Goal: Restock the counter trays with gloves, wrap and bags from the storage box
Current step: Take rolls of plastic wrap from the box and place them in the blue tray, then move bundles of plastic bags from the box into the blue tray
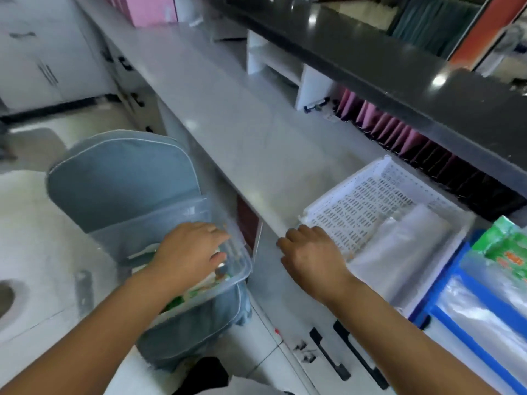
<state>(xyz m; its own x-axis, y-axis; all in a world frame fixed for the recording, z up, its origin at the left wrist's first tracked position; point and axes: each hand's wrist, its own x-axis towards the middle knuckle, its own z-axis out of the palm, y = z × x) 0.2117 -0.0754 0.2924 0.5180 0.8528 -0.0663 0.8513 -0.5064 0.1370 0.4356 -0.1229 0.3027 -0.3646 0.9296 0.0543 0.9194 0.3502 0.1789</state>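
Note:
A clear plastic storage box (239, 269) rests on a blue-grey cushioned chair (119, 178) beside the counter. My left hand (191, 252) reaches into the box, fingers spread over green and white packets (176, 302) inside; whether it grips one I cannot tell. My right hand (310, 255) hovers over the counter edge, fingers curled and holding nothing, at the near corner of a white perforated tray (379, 192). That tray holds a stack of clear plastic bags (399, 246). A blue tray (445, 309) at the right holds clear wrap and green packets (504, 246).
The grey counter (228, 115) runs from far left to near right, under a dark raised ledge (370, 52). Pink and dark folders (399, 135) stand under the ledge. Drawers with black handles (328, 354) sit below the counter. A white cubby (285, 69) stands farther along.

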